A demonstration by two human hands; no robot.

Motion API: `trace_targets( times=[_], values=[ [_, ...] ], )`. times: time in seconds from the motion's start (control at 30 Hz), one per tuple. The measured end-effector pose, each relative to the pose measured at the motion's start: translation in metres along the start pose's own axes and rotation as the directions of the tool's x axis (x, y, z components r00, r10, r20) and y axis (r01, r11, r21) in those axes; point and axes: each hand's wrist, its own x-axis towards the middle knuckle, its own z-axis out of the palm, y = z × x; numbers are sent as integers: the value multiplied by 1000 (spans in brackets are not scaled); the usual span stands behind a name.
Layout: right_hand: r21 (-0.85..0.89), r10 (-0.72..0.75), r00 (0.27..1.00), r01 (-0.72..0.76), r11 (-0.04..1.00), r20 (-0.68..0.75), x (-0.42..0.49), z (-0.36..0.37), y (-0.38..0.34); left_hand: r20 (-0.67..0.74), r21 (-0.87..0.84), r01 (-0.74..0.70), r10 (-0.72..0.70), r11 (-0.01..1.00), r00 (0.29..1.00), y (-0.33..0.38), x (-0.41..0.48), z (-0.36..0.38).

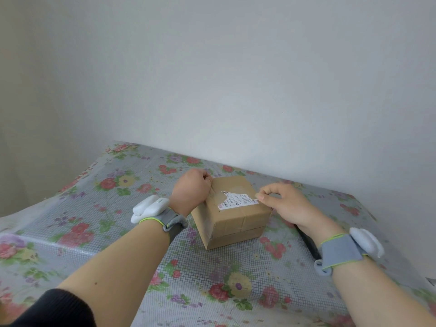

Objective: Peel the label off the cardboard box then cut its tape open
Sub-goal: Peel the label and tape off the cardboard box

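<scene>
One cardboard box (pixel 236 223) on floral tablecloth (pixel 207 267), plain white wall (pixel 236 67) behind

Cardboard box (pixel 232 213) on floral table (pixel 94 232), left hand (pixel 192 188) steadying it, right hand (pixel 283 204) fingers (pixel 260 197) pinching torn label (pixel 238 200) (edge only)

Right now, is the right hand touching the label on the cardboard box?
Touching. The head view shows the right hand pinching the right end of the label on top of the cardboard box.
</scene>
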Motion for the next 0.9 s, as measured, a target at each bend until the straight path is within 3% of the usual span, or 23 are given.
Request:
trace_targets(
  times=[0.1, 0.2, 0.3, 0.47, 0.77, 0.9],
  values=[
    [309, 38, 998, -21, 951, -51, 0, -5, 8, -4, 1, 13, -13, 1000, 1000, -2, 1, -1],
    [586, 193, 953, -21, 810, -234, 5, -15, 19, -1, 7, 22, -22, 1000, 1000, -2, 2, -1],
    [431, 230, 906, -60, 900, -355, 13, -15, 32, -2, 2, 22, -22, 1000, 1000, -2, 2, 0],
    [92, 230, 912, -211, 973, -340, 26, 3, 50, -80, -8, 63, -64, 998, 995, -7, 2, -4],
    [-183, 227, 951, -266, 946, -209, 40, 22, 49, -116, 33, 93, -89, 995, 989, -15, 4, -8],
    [-385, 215, 945, -299, 873, -247, 40, 29, 47, -107, 36, 87, -83, 996, 991, -16, 5, -8]
  ],
)
